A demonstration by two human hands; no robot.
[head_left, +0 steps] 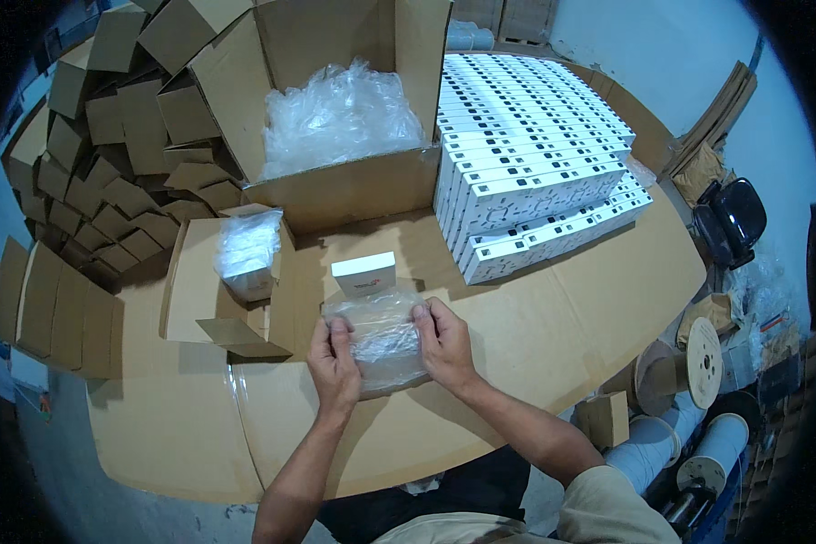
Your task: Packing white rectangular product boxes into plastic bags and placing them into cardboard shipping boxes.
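Here we hold a clear bag (385, 337) flat on the table (553, 317) with our left hand (334, 361) and right hand (444, 343) pinching its sides, and it could tear if we pull hard, near the white box (364, 274).
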